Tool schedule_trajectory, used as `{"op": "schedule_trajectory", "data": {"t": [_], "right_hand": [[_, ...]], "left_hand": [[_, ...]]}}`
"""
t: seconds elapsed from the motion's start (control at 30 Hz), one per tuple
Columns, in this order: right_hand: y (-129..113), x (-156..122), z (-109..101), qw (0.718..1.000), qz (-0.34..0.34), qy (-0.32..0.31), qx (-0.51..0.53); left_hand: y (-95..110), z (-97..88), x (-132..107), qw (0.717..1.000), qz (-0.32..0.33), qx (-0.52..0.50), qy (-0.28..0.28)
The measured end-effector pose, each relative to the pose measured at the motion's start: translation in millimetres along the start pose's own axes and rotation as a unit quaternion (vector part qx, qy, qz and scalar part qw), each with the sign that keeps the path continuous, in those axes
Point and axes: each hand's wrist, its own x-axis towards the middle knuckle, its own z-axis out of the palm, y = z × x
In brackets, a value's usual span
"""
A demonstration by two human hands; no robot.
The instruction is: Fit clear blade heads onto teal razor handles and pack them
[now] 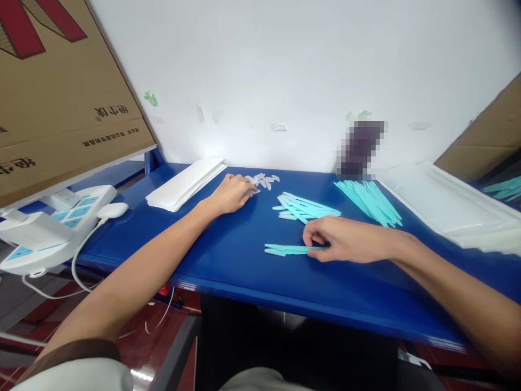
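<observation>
My right hand [345, 238] pinches the end of slim teal eyebrow razors [285, 250], seemingly two, pointing left just above or on the blue table. Beyond that hand is a loose pile of the same teal razors [303, 205]. A larger bundle of teal razors [368, 202] lies farther right. At the left, my left hand [234, 193] rests at the edge of a heap of small translucent caps [264, 181]. Its fingers are bent together, and one cap shows at the fingertips; the grip itself is partly hidden.
White folded sheets or flat boxes [185, 184] lie left of my left hand. A power strip [65, 231] with chargers and a cable is at the left edge of the blue table [240, 260]. Clear plastic packaging [443, 209] lies at right. A large carton [69, 92] leans at left.
</observation>
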Motion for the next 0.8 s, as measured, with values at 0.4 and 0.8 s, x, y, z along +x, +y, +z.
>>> {"op": "schedule_trajectory", "data": {"t": [0.4,0.8], "right_hand": [[8,-2,-6,0.984,-0.047,0.153,-0.077],[42,8,-8,0.959,0.012,0.266,-0.093]], "left_hand": [[16,-5.7,1,0.979,0.034,-0.145,0.142],[25,-0.8,2,0.952,0.014,-0.281,0.12]]}}
